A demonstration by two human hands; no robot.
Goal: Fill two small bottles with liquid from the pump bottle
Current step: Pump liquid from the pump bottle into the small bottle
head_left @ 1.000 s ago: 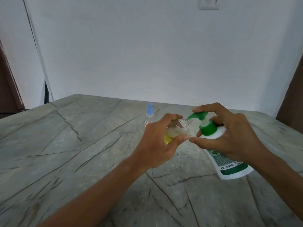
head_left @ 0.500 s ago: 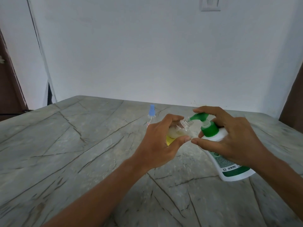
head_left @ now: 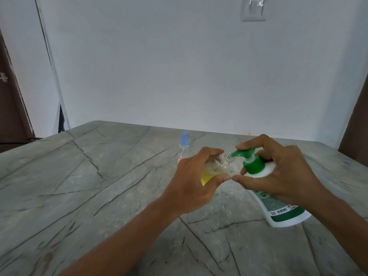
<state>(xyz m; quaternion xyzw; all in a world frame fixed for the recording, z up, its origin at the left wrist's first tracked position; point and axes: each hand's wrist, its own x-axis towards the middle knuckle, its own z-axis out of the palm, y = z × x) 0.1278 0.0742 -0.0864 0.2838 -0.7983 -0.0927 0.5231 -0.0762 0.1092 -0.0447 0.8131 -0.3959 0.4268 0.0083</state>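
Pump bottle (head_left: 255, 166), gripped by right hand (head_left: 278, 176), meets small bottle (head_left: 217, 169) gripped by left hand (head_left: 191, 182).

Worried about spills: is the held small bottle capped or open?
Open: the small bottle shows bare neck threads at the pump spout.

Clear bottle (head_left: 215, 168), tilted, holds yellow liquid; its mouth meets the leaning pump bottle (head_left: 278, 210) at three o'clock. Blue-capped bottle (head_left: 183, 148) stands at eleven o'clock.

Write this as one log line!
left hand: holds small clear bottle, mouth at nozzle | right hand: grips pump bottle, finger on top | blue-capped bottle: standing behind
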